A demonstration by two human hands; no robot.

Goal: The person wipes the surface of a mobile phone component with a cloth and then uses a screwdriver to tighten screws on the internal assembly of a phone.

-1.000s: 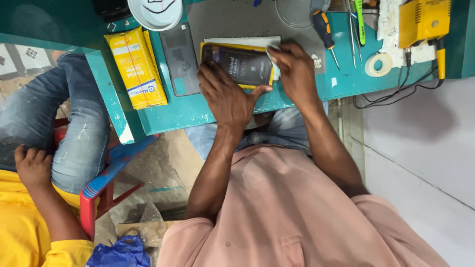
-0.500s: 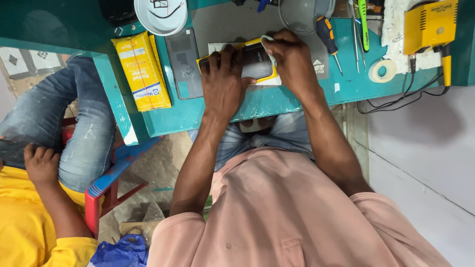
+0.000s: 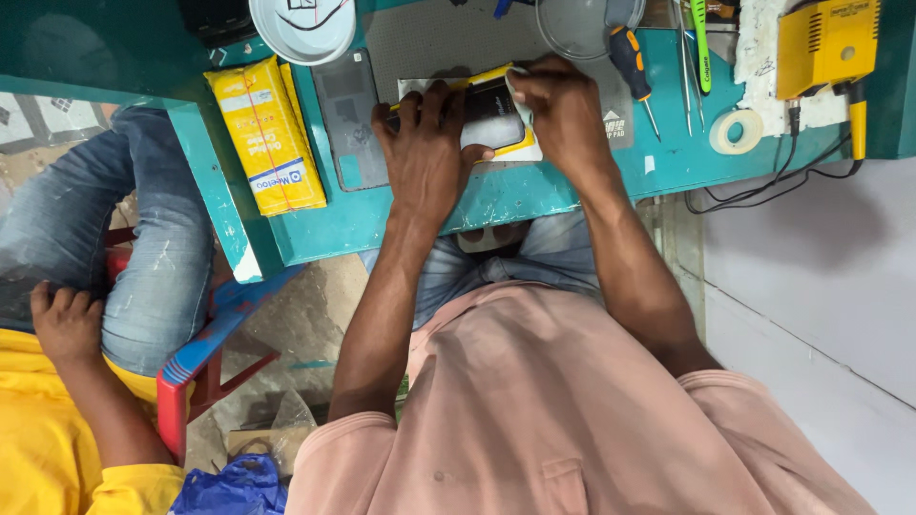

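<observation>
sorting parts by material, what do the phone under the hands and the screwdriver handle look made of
Phone: glossy black glass face, judging by its sheen, in what looks like a yellow plastic frame. Screwdriver handle: black and orange moulded plastic or rubber, matte; its thin shaft looks like metal.

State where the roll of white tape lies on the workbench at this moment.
In the head view, the roll of white tape lies on the teal bench, on the person's right, beyond the right hand, between the screwdriver and the yellow tool.

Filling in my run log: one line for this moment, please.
left hand: flat on phone | right hand: gripping phone's end | phone: on green bench
</observation>
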